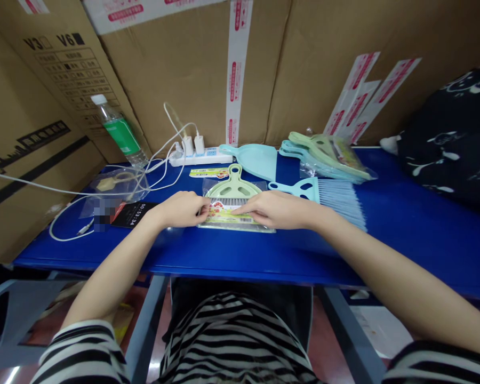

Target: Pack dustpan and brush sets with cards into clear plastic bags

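Note:
A pale green dustpan and brush set [235, 184] lies in a clear plastic bag on the table in front of me, handle pointing away. Across its lower part is a yellow and white label card [226, 213] with red print. My left hand [185, 209] is closed at the left edge of the bag, thumb and fingers pinched there. From the right, my right hand [282, 209] rests over the package, its index finger stretched flat on the label and the other fingers curled under. Just beyond that hand is a light blue brush [340, 200].
Behind stand a blue dustpan [256, 160], another label card [208, 173], bagged dustpan sets [330, 154] and a power strip [202, 156] with cables. At left are a water bottle [122, 133] and a phone-like black timer [132, 214]. Cardboard [184, 69] walls the back; a dark patterned bag [452, 144] sits right.

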A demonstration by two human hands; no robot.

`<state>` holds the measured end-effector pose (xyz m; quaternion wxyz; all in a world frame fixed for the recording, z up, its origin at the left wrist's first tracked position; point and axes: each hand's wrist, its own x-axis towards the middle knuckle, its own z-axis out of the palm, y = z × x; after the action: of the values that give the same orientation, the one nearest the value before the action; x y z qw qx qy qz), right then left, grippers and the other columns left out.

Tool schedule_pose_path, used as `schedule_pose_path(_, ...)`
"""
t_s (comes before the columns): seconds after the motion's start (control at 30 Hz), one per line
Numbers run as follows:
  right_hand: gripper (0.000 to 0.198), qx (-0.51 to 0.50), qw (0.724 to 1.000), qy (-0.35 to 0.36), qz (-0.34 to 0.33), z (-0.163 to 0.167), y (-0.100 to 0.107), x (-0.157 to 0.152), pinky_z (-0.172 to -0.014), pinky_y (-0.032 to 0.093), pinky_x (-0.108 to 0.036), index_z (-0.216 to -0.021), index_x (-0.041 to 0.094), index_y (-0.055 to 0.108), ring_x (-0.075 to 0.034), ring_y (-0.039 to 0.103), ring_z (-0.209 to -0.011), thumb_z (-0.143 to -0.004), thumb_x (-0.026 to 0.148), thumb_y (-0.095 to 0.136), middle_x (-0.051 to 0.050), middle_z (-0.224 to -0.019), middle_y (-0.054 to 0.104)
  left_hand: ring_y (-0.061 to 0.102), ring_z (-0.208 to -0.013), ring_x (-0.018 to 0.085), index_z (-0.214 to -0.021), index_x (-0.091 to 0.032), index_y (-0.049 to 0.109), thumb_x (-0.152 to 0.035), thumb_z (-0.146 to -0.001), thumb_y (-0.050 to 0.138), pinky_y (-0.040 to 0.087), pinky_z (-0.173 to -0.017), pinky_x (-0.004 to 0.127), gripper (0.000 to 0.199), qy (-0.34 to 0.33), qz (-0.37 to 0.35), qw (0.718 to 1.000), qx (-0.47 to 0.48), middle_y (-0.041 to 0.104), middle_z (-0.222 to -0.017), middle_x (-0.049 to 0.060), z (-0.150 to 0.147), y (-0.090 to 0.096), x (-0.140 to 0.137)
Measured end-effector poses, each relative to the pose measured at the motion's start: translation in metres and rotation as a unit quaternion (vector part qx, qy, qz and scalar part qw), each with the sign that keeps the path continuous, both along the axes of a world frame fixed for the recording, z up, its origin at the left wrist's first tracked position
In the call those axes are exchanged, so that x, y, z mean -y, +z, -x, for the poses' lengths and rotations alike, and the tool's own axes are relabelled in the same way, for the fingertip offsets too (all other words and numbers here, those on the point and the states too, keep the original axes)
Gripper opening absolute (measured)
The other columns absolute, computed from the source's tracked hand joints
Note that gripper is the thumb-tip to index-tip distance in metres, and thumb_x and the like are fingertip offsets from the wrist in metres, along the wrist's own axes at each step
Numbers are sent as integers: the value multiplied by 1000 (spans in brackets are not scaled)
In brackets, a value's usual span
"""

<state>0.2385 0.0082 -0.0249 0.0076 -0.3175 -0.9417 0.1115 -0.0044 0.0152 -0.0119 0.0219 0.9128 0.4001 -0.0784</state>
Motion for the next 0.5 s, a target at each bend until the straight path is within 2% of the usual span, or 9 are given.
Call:
schedule_pose_path(0.17, 53, -4, 1000, 2, 3, 1, 0, -1, -67, 44, -31, -130, 24, 68, -20, 65, -79, -86, 9, 43, -11, -101, 77, 56, -56, 14, -80, -19, 64, -19, -82, 51, 28, -53, 26, 14, -32, -51, 998, 3, 64, -61, 0, -1, -2, 0)
schedule_pose_path(0.23, 53, -5, 1000, 2, 2, 1, 0, -1, -68, 45, -32, -130, 24, 68, -20, 65, -79, -85, 9, 43, -11, -101, 77, 62, -65, 14, -95, -21, 69, -15, -80, 50, 35, -57, 24, 25, -58, -39, 997, 24, 72, -79, 2, 0, -2, 0)
schedule_pose_path(0.33, 55, 0, 1000, -2, 5, 1, 0, 0, -71, 46, -33, -131, 24, 67, -20, 66, -81, -85, 7, 43, -11, -105, 77, 66, -78, 15, -117, -26, 68, -9, -78, 47, 41, -64, 23, 48, -87, -20, 995, 42, 74, -103, 2, 0, -3, 0)
schedule_pose_path(0.4, 55, 2, 1000, -6, 11, 1, 0, 0, -74, 48, -34, -131, 22, 67, -21, 68, -84, -85, 6, 43, -12, -109, 76, 66, -79, 15, -122, -28, 68, -9, -79, 46, 42, -64, 23, 52, -94, -17, 995, 40, 74, -100, 2, 1, -3, -1)
schedule_pose_path(0.5, 52, -11, 1000, -1, 14, 0, -1, 0, -77, 49, -34, -129, 20, 68, -22, 69, -90, -85, 7, 43, -11, -112, 76, 66, -75, 15, -113, -30, 73, -13, -80, 48, 43, -62, 23, 45, -89, -12, 994, 58, 73, -88, 1, 2, -3, -2)
